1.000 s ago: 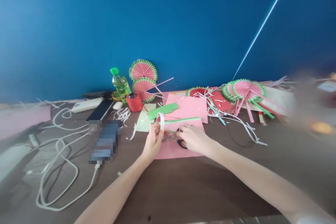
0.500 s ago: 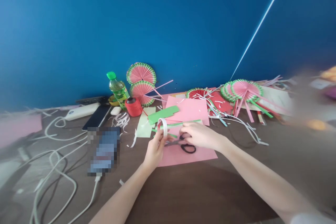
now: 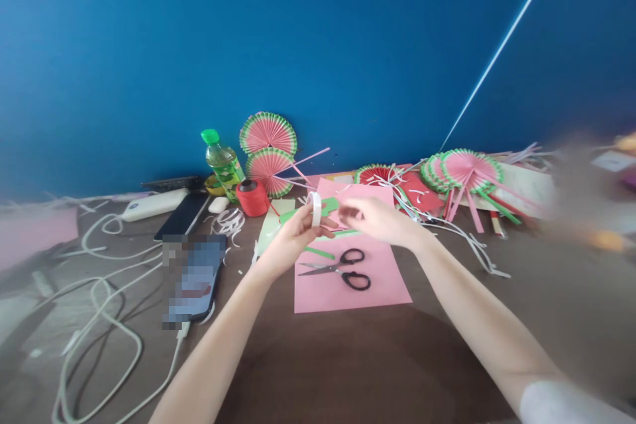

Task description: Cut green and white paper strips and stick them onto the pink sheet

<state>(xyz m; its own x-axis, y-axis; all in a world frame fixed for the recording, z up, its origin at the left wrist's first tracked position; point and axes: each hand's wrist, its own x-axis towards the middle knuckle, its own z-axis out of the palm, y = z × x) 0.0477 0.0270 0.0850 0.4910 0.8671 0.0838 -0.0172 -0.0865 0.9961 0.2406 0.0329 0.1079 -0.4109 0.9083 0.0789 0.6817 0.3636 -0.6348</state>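
Observation:
My left hand [image 3: 292,238] grips a roll of white tape [image 3: 317,209], held upright above the papers. Close by on the right, my right hand [image 3: 370,218] hovers over the green paper [image 3: 330,205] with loosely bent fingers and nothing visible in them. Black-handled scissors [image 3: 342,269] lie on a pink sheet [image 3: 348,295] below both hands, blades pointing left. A thin green strip [image 3: 320,253] rests beside the blades. Part of the green paper is hidden behind my left hand and the tape.
Pink-and-green paper fans [image 3: 269,134] lean on the blue wall, with more fans [image 3: 470,172] at the right. A bottle [image 3: 222,165] and a red thread spool [image 3: 252,199] stand back left. A phone [image 3: 196,281] and white cables [image 3: 112,318] lie at left, paper strips [image 3: 464,238] at right.
My right hand has let go of the scissors, which now lie on the pink sheet, and has moved up toward the green paper. My left hand has lifted slightly with the tape.

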